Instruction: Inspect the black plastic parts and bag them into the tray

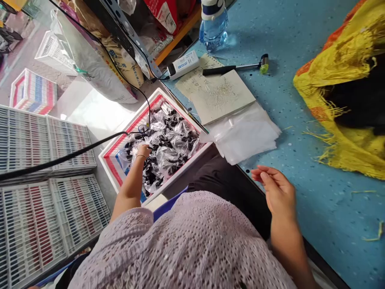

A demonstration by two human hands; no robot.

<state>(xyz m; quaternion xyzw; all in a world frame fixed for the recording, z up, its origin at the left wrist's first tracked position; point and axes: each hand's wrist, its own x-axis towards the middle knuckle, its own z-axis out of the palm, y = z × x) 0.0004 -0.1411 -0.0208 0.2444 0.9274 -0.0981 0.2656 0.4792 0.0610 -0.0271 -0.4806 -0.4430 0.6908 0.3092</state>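
Left hand [143, 151] down in the crate [112, 165], fingertips among bagged black parts [170, 158]; can't tell whether the fingers are clamped on a bag or just touching, tips hidden. Thin bracelet at that wrist. Right hand [278, 192] over the near edge of the blue speckled table [319, 224], fingers loosely extended, thumb a little apart from them, hand relaxed; nearest thing is the stack of clear plastic bags [246, 134], just beyond the fingertips, apart. Black parts, each lot in clear wrap, fill most of the crate; crate is white-rimmed with red and blue bands, sits alongside the table edge, left of the person's lap. Bag stack lies flat at the table edge, against the near side of a pale board [216, 100] with tiny bits scattered on top. Hammer [221, 71], black handle, lies across the board's far corner. White device [185, 64] with dark end beyond that, then 1 blue clear bottle [213, 30]. Yellow woven sack [345, 68], frayed, dark contents, at table's far right. Black cable [69, 158] crosses from the left edge to above the crate. Slatted crates [27, 224] stand at left.
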